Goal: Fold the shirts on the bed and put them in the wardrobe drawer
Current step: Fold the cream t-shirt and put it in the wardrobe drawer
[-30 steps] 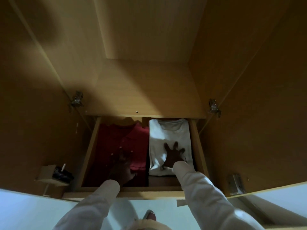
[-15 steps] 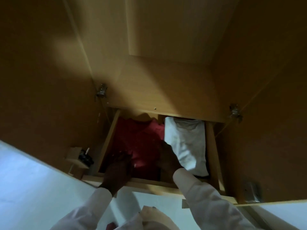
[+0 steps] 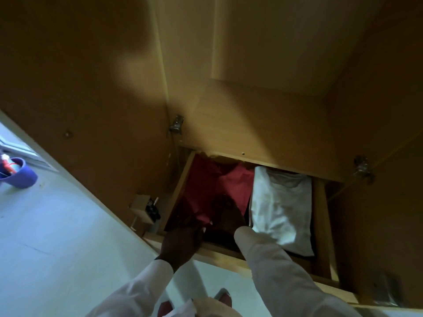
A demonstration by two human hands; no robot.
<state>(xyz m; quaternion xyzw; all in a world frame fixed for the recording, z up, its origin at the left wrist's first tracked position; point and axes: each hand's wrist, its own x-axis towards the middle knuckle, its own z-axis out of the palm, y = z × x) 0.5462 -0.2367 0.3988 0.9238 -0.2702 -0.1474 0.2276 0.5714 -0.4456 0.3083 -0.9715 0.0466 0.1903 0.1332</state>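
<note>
Warm wooden panels of an open wardrobe (image 3: 251, 53) fill the view, with pale floor (image 3: 57, 225) off to the left of its pulled-out drawer (image 3: 182, 184). Inside the drawer, a white shirt (image 3: 283, 202) lies neatly folded along the right side. A red shirt (image 3: 217, 184) takes the left side, looser and rumpled toward the back.

The left hand (image 3: 180, 241) reaches over the drawer's front edge into the near end of the red shirt. The right hand (image 3: 229, 213) is down in the drawer's middle, on the red cloth just beside the white shirt. The drawer is too dark to show the fingers, so whether either grip is closed on cloth or lies flat cannot be told.

The step looks like settling the red shirt in place. Next, it likely needs smoothing flat beside the white one, then both hands must come clear before the drawer is pushed shut.
</note>
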